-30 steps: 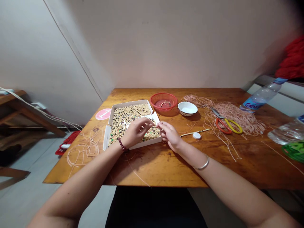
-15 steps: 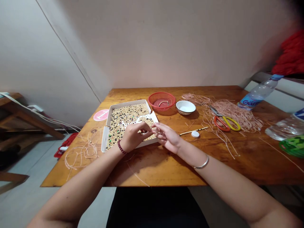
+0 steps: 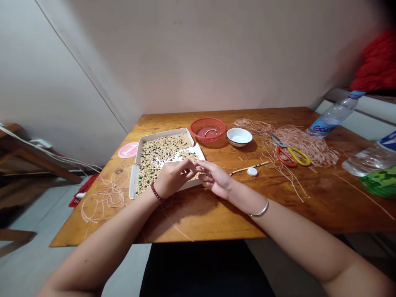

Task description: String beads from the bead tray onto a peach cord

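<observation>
While loops of pale pink cord (image 3: 115, 187) sprawl at the left end of the wooden surface (image 3: 222, 218), a round pink sign (image 3: 128, 150) lies just behind them. Next comes a shallow white tray (image 3: 133, 181) of small beads (image 3: 154, 154), mostly cream, with black and a few green ones among them. The left hand (image 3: 175, 177), wearing a dark red bracelet (image 3: 156, 192) at the wrist, is over the tray's near side. Its fingertips meet those of the right hand (image 3: 218, 178) at the tray's right edge; each grip is curled inward, but I cannot tell whether either grasps anything. Behind the hands stands a red basket (image 3: 204, 138) with a beaded strand inside, then a white bowl (image 3: 239, 135). Farther right, a string of beads (image 3: 247, 168) lies near a white cap (image 3: 252, 171). Beyond are scissors (image 3: 287, 149), a heap of pink cord (image 3: 312, 144) and an upright bottle (image 3: 335, 115).
</observation>
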`<control>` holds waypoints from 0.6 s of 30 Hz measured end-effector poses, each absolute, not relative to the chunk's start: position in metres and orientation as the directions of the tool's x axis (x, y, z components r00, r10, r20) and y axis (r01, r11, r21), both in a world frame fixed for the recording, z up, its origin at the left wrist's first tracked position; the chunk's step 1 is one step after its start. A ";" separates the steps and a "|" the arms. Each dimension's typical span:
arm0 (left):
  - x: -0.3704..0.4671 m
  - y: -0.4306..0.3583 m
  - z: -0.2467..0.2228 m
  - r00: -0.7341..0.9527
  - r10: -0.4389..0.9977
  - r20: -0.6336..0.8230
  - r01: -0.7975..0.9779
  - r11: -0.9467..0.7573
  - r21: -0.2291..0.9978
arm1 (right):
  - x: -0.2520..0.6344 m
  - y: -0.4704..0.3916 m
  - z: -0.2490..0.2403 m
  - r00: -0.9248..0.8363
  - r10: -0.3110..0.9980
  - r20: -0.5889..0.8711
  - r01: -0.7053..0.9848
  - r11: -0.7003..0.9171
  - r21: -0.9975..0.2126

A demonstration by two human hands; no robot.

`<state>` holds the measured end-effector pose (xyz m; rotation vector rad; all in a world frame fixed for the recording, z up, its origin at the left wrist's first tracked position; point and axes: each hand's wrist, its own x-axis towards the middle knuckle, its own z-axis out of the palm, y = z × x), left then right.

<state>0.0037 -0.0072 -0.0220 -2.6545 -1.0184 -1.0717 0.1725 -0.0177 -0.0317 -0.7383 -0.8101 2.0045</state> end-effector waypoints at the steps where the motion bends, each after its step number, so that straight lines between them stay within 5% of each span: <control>1: 0.004 -0.007 -0.022 0.528 0.546 0.651 0.623 -0.770 0.141 | 0.172 -0.018 -0.032 -0.483 0.852 -0.201 -0.474 -0.448 -0.759; 18: 0.002 -0.004 -0.021 0.536 0.571 0.622 0.661 -0.742 0.112 | 0.175 -0.013 -0.035 -0.445 0.877 -0.181 -0.503 -0.412 -0.759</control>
